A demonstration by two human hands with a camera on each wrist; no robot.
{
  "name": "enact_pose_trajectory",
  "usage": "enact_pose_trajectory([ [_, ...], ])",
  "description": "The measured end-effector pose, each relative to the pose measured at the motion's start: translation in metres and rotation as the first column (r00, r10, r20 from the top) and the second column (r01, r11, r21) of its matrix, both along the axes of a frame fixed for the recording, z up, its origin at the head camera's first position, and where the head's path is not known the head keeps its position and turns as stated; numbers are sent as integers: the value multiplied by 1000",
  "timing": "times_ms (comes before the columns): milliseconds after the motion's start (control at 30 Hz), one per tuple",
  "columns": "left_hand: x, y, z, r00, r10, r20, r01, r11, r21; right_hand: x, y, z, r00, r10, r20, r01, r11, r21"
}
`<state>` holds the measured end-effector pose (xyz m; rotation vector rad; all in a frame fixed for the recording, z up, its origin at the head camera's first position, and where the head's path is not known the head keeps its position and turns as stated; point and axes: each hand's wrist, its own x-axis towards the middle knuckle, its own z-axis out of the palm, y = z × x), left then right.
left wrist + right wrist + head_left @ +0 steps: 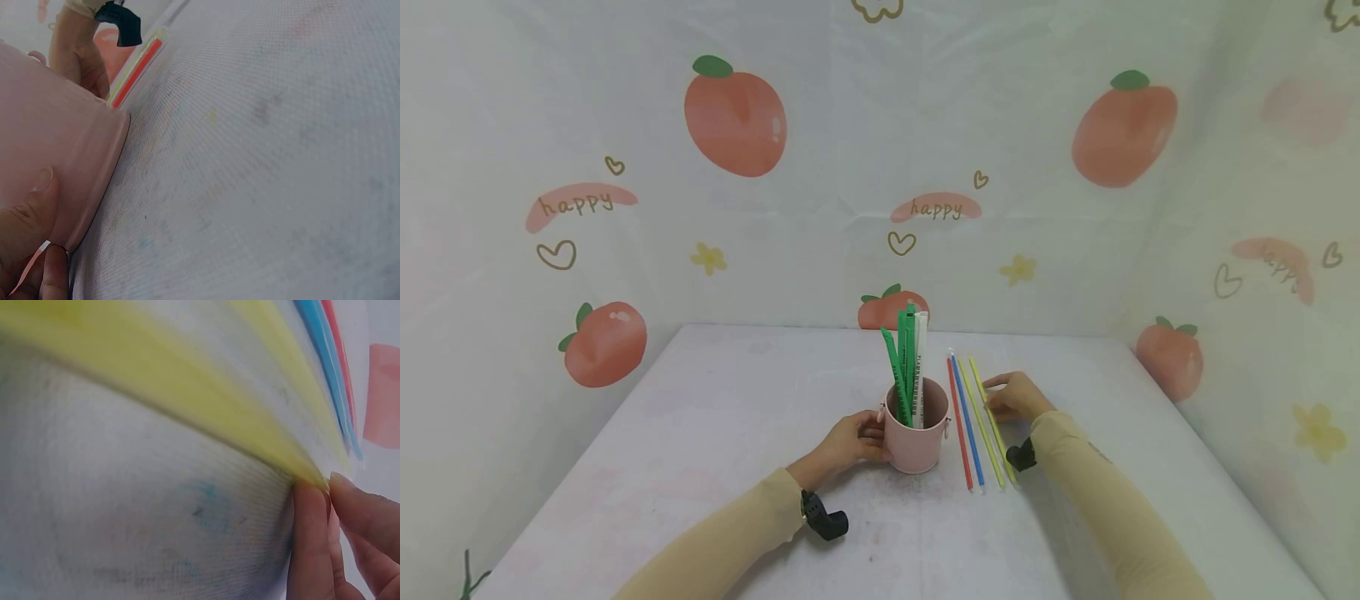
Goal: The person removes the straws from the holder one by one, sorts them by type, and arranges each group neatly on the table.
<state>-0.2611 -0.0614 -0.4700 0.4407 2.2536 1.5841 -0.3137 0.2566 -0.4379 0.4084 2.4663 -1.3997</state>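
Observation:
A small pink bucket [913, 450] stands upright on the table, with several green paper-wrapped straws [907, 358] and a white one [920, 367] leaning in it. My left hand [848, 442] holds the bucket's left side; in the left wrist view its thumb [37, 203] lies against the pink wall. To the right of the bucket lie a red straw [959, 425], a blue straw [967, 425] and two yellow straws in clear wrappers. My right hand [1018, 397] pinches the rightmost yellow straw [995, 421] between thumb and fingers, as the right wrist view shows close up.
The table [737, 400] has a pale, faintly stained cover. Behind it and along the sides hangs a white curtain [820, 167] printed with peaches, hearts and the word happy. A black wrist camera [826, 518] sits on the left wrist, another [1022, 456] on the right.

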Motion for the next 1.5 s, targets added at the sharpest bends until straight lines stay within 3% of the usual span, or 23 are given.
enact_pose_trajectory([
  [267,2,0,2,1000,9,-6,-9,1000,5,1,0,-1,1000,-5,-1,5,999,-46],
  [1500,-2,0,-3,1000,-1,-1,1,1000,8,4,2,2,1000,6,22,-5,997,-72],
])
